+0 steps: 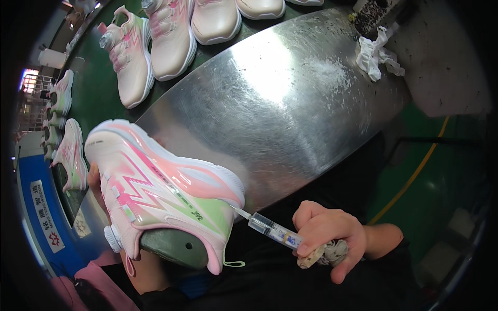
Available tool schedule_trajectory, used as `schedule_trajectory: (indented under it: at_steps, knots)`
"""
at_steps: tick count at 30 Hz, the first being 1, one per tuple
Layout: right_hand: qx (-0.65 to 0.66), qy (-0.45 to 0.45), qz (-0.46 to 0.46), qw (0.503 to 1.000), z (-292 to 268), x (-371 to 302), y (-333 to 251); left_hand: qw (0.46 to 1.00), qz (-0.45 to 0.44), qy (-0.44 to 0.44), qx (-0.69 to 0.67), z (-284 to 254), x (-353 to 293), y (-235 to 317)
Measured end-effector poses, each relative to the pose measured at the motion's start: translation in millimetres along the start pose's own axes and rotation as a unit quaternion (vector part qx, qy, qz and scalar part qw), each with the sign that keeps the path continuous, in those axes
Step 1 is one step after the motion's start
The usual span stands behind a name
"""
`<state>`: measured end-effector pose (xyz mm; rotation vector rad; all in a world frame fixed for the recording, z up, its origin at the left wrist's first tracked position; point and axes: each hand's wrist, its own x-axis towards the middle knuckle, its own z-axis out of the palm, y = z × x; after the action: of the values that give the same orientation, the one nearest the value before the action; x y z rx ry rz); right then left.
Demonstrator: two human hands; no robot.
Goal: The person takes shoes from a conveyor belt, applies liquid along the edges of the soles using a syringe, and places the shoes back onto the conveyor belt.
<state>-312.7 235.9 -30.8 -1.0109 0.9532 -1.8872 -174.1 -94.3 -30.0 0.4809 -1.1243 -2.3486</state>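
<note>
A pink, white and pale green sneaker [161,192] is held tilted on its side, its sole turned toward the metal plate. A dark green last [174,248] fills its opening. My left hand [95,180] grips the shoe from behind near the toe; most of its fingers are hidden by the upper. My right hand [332,233] is closed around a clear syringe [274,231], whose tip meets the shoe's heel where the upper joins the sole. A crumpled, stained wad [328,254] is also tucked in the right hand's fingers.
Several similar sneakers [168,39] stand on the green surface beyond, and more [71,153] line up at left. A scratched metal plate [223,98] lies ahead of me. Crumpled white tissue [378,56] sits at its far right corner, near a dark-stained container [374,15].
</note>
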Motion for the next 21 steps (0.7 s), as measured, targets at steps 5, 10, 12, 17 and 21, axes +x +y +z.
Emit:
schedule_trajectory:
  at_steps: [5,10,12,17,21]
  knots:
    - [-0.016,-0.003,-0.010,1.000,-2,6,7,0.990,-0.008,0.072,0.119,-42,-47,28]
    - [-0.062,0.015,-0.022,0.998,6,14,14,0.973,-0.023,0.123,0.194,-69,-80,49]
    - [-0.075,0.012,-0.027,0.997,8,18,16,0.965,-0.032,0.145,0.217,-74,-99,57]
    - [-0.110,0.008,-0.036,0.993,19,23,20,0.961,-0.072,0.084,0.255,-50,-137,57]
    - [-0.125,-0.003,-0.029,0.992,24,21,14,0.953,-0.122,0.151,0.231,-36,-175,50]
